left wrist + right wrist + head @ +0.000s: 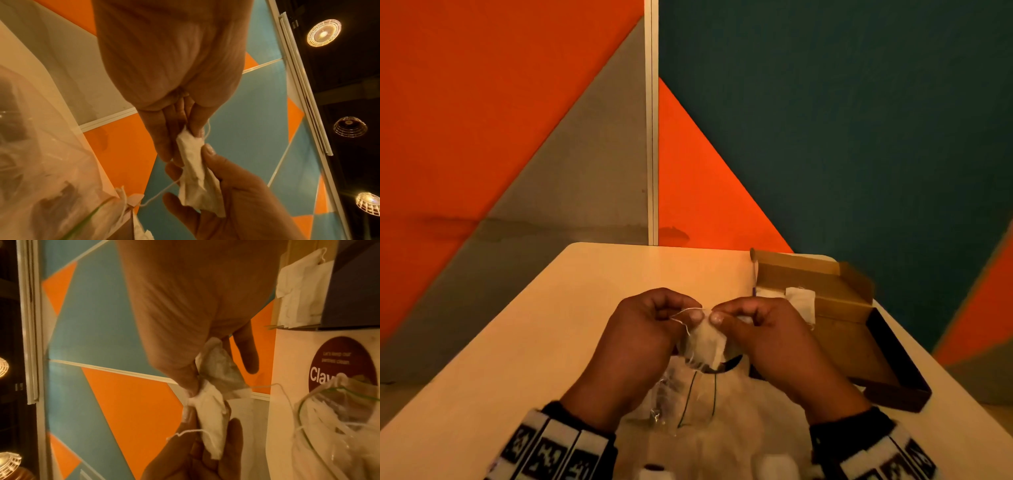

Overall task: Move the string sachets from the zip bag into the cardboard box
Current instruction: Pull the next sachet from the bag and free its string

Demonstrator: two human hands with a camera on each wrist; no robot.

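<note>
- Head view showed the left hand [645, 329] and the right hand [758, 329] raised together above the table [524, 342], both pinching one string sachet [705, 344] between thumb and fingertips.
- Probably the two hands held it this way to pull it straight, or to free its thin string [681, 317], which looped over the left thumb.
- The right wrist view suggested a second sachet [223, 369] tucked in the right hand, but I could not tell for sure.
- The zip bag [688, 404] lay on the table just under the wrists, near the person, so the reach for each sachet stayed short. More sachets seemed to be inside it.
- The cardboard box [835, 298] stood open at the right, with a few sachets [799, 301] already inside.
- The task seemed partly done.
</note>
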